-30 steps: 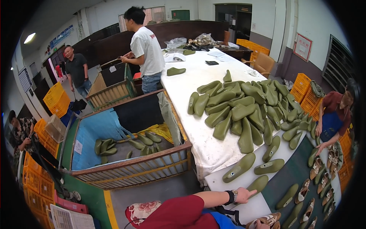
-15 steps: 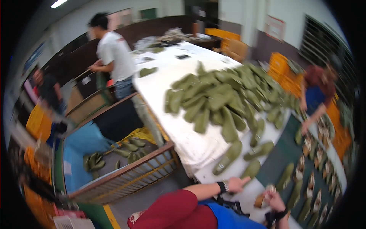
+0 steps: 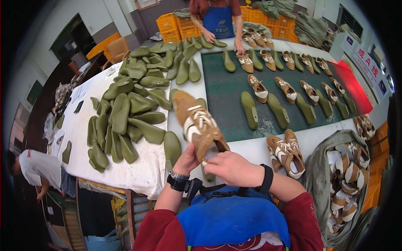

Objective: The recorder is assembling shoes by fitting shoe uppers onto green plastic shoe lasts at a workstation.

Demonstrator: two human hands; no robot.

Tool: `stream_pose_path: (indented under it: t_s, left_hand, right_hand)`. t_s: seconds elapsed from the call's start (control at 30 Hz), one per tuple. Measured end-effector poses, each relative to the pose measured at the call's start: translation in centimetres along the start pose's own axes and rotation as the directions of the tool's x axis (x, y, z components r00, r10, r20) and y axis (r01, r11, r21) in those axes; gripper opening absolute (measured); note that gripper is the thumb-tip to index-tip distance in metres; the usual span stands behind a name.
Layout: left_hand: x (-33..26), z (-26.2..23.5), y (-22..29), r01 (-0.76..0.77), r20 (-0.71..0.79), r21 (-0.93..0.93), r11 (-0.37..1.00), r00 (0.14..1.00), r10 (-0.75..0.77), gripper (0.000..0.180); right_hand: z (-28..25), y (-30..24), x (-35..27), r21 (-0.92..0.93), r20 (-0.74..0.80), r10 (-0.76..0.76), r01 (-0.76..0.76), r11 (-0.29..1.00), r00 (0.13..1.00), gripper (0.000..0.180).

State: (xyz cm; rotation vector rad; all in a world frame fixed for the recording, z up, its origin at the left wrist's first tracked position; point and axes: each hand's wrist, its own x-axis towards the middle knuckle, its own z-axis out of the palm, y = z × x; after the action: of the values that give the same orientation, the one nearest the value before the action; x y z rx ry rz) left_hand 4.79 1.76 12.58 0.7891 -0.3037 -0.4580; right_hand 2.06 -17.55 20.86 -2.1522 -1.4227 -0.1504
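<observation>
A brown suede sneaker with white stripes and laces (image 3: 191, 109) is tilted up in front of me, toe pointing away. My left hand (image 3: 186, 162) is closed around its side near the heel. The fingers of my right hand (image 3: 238, 169) pinch the rim of its heel opening. Just left of the shoe, a green shoe last (image 3: 172, 147) lies on the table, and another last (image 3: 202, 103) is partly hidden behind the shoe. A pair of matching sneakers (image 3: 286, 154) sits to the right of my hands.
A heap of green lasts (image 3: 121, 111) covers the white cloth (image 3: 79, 157) at left. On the dark green conveyor belt (image 3: 226, 115), lasts and sneakers stand in rows. A grey sack (image 3: 312, 180) at right holds several shoes. A co-worker (image 3: 217, 19) handles a shoe opposite; another person (image 3: 42, 169) stands left.
My view has turned to the right. My left hand has left a green last near its outstretched finger, and both hands are now together on the sneaker, which is raised and closer to me.
</observation>
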Motion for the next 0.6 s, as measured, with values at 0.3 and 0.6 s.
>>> stream_pose_path:
  t_s: [0.3,0.6]
  left_hand:
    - [1.6,0.2,-0.2,0.019,-0.223,-0.168,0.986,0.973,-0.057,0.078]
    - [2.4,1.8,0.0,0.02,-0.005,-0.355,0.935,1.0,-0.023,0.079]
  right_hand:
    - [-2.6,1.8,0.1,0.395,-0.478,0.346,-0.154,0.906,0.808,0.03]
    - [-1.7,3.8,2.2,0.175,-0.387,0.378,-0.336,0.925,0.841,0.042]
